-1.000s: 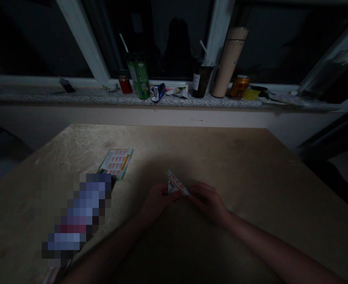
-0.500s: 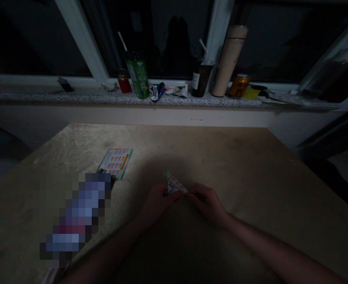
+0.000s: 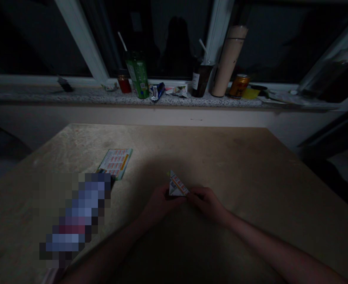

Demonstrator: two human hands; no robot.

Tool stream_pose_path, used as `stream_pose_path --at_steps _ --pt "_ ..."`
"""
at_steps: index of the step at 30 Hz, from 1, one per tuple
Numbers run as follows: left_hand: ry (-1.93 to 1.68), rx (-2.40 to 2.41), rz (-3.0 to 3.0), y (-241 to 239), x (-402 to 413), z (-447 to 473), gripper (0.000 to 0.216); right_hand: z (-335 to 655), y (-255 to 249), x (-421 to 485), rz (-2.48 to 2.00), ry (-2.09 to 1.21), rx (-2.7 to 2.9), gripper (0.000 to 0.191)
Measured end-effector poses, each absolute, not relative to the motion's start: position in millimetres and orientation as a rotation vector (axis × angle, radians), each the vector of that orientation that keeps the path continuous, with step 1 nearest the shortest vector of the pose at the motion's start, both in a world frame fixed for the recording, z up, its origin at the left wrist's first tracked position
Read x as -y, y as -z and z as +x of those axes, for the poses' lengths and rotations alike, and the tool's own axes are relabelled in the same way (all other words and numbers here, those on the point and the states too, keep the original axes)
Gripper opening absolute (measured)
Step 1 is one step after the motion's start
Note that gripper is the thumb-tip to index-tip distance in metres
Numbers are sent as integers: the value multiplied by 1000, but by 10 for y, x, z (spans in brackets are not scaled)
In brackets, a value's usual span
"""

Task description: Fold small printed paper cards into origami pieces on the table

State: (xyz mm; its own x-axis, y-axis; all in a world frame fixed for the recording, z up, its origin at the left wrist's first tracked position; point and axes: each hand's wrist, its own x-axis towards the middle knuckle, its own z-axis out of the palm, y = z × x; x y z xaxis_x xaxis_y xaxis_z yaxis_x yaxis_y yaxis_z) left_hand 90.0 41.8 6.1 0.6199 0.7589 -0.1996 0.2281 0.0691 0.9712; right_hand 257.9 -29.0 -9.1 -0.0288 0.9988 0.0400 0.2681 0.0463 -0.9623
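Note:
A small folded paper triangle, printed in white, orange and red, is between my two hands above the tabletop. My left hand grips its left side and lower edge, with the thumb along the bottom. The fingers of my right hand pinch its lower right corner. Part of the paper's edge is covered by the fingers. Left of my hands lies a stack of printed cards or leaflets with a green border and red print.
The wooden table reaches to the wall under the window. On the granite sill stand a green can, a dark cup with a straw, a tall pinkish flask and an orange can. A blurred-out screen is at the left.
The paper triangle has shifted slightly right and tilted, and more of its lower face shows. My left thumb has moved down off its face to the lower edge.

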Motion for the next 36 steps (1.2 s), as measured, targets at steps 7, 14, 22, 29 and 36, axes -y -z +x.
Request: stream_pose_path --at_steps 7,14,22,29,36 --pt "-497 -931 1477 -137 -389 912 23 2583 51 295 -1307 -1077 1466 40" --pt "-514 -904 1425 -128 -393 922 23 2594 65 302 -1266 -1071 1487 35" --pt "-490 -858 1409 -124 -410 909 22 2597 124 300 -1352 -956 1560 32" --pt "-500 -880 1394 -91 -409 931 24 2571 108 315 -1339 -923 1559 31" --pt "-568 -923 1334 -133 -415 934 26 2575 114 306 -1341 -948 1504 33"
